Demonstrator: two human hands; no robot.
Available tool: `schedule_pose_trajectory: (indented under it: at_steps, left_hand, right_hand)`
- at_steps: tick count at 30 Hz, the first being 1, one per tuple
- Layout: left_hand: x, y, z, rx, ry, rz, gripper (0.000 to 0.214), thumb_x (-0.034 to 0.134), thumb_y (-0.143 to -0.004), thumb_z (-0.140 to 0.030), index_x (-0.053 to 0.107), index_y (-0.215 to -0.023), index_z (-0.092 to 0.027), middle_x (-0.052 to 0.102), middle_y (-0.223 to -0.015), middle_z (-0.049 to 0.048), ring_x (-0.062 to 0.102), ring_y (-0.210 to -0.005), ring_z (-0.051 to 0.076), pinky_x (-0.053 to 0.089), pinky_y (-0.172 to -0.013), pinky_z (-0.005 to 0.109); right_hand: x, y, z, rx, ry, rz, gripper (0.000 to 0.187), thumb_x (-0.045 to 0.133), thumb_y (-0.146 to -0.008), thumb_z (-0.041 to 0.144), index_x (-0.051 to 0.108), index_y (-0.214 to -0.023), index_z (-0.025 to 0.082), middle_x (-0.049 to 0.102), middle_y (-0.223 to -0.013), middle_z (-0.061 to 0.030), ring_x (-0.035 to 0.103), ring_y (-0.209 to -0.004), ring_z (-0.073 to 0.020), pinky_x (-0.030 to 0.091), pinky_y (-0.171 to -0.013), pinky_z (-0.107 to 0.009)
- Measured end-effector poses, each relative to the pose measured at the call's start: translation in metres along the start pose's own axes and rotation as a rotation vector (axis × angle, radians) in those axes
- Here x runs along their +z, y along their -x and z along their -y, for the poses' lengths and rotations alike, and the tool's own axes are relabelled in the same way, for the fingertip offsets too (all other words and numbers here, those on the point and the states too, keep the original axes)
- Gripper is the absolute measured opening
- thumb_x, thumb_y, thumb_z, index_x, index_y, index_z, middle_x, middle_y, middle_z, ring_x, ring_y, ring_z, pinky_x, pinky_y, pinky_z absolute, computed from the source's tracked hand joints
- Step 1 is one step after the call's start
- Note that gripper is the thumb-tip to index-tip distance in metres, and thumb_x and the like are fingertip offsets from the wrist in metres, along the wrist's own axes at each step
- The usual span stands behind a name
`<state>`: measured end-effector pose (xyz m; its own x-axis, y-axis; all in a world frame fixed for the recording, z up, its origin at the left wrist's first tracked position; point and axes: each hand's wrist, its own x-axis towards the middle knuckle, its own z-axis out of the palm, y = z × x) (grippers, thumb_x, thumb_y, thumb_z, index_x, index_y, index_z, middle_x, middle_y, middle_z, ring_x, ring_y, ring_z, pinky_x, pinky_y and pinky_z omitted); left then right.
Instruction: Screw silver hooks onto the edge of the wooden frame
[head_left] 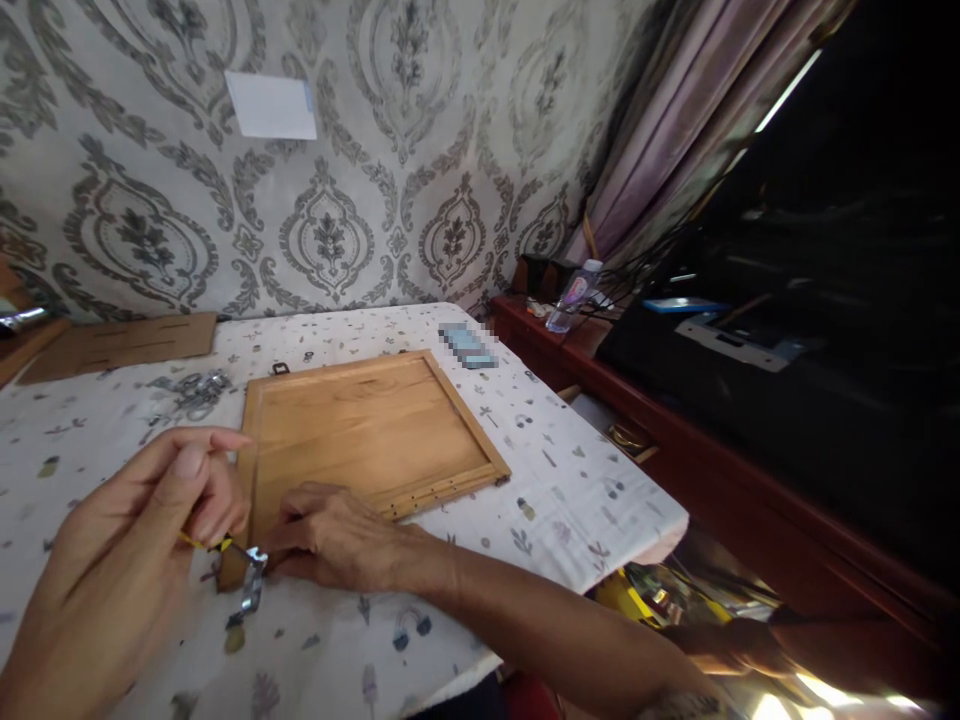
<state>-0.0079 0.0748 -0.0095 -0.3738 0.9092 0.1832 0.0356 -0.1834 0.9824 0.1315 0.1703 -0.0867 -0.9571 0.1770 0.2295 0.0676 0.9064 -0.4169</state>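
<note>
In my left hand [150, 530], closed in the foreground, is a small screwdriver [226, 544] with yellow and black on it; most of its handle is hidden by my fingers. Its shaft points right, to a shiny metal hinge [253, 585] at the near left corner of a framed wooden panel [352, 425]. My right hand [341, 535] reaches across the near edge of the panel, fingers bent and pinched close against the hinge. Their tips are partly hidden. The panel lies flat, with small holes along its near rail.
Loose metal hinges [199, 393] lie in a pile left of the panel. A cardboard sheet [127, 345] rests at the back left of the cloth-covered table [600, 500]. Right of the table, a plastic bottle [574, 297] stands on a dark red desk [637, 390] with an open drawer.
</note>
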Motion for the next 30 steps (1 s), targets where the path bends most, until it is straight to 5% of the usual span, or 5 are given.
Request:
schedule_pose_trajectory:
  at_steps: [6, 12, 30]
  left_hand:
    - [0.013, -0.003, -0.011, 0.061, 0.158, 0.022, 0.014, 0.067, -0.093, -0.031, 0.069, -0.087, -0.019, 0.028, -0.049, -0.0087, 0.023, -0.045, 0.007, 0.027, -0.046, 0.023]
    - [0.011, -0.007, -0.011, 0.088, 0.169, 0.038, 0.016, 0.064, -0.093, -0.031, 0.07, -0.083, -0.021, 0.018, -0.048, -0.0102, 0.011, -0.043, 0.007, 0.017, -0.043, 0.024]
    - [0.014, -0.006, -0.015, 0.015, 0.118, 0.023, 0.019, 0.068, -0.092, -0.035, 0.073, -0.081, -0.02, 0.024, -0.045, -0.0092, 0.02, -0.041, 0.005, 0.024, -0.041, 0.017]
  right_hand:
    - [0.003, -0.001, -0.002, 0.043, -0.119, -0.034, 0.018, 0.065, -0.097, 0.023, 0.078, -0.107, 0.016, 0.063, -0.093, -0.0049, 0.058, -0.09, -0.0166, 0.045, -0.08, -0.026]
    - [0.004, -0.001, -0.003, 0.059, -0.212, -0.061, 0.011, 0.068, -0.094, 0.017, 0.078, -0.097, 0.016, 0.06, -0.09, -0.0032, 0.054, -0.085, -0.015, 0.04, -0.074, -0.026]
    - [-0.001, 0.001, 0.001, 0.026, -0.127, -0.034, 0.017, 0.063, -0.098, 0.027, 0.076, -0.105, 0.018, 0.061, -0.091, -0.0036, 0.056, -0.088, -0.0162, 0.043, -0.078, -0.026]
